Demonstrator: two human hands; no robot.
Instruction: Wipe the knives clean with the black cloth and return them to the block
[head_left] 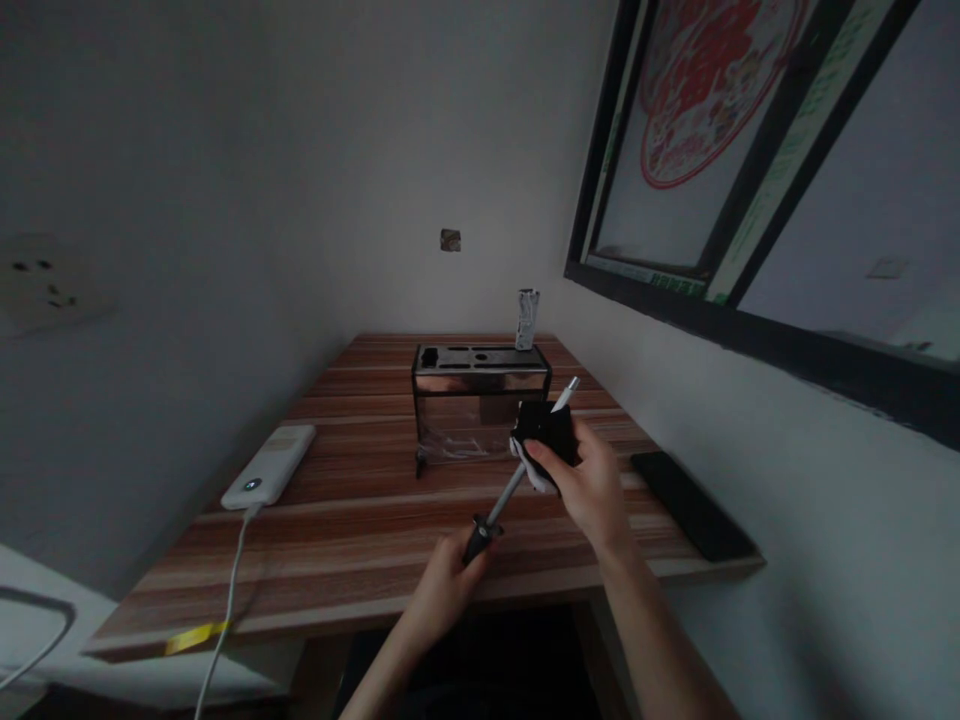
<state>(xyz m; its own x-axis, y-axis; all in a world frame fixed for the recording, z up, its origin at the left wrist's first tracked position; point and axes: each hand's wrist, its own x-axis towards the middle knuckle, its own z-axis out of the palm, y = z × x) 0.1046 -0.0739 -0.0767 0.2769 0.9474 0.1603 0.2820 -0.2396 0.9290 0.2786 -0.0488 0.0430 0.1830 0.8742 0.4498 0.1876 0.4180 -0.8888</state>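
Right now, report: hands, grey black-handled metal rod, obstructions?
Left hand grips handle; rod slants upward. Right hand holds black-and-white pad against it. Clear, black-framed slotted holder just beyond.

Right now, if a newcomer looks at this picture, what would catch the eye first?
Probably the metal rod, front centre: the left hand grips its dark handle and the right hand holds a black item at its upper part. Behind them, a rack stands on the wooden desk, and a round red decoration shows at upper right.
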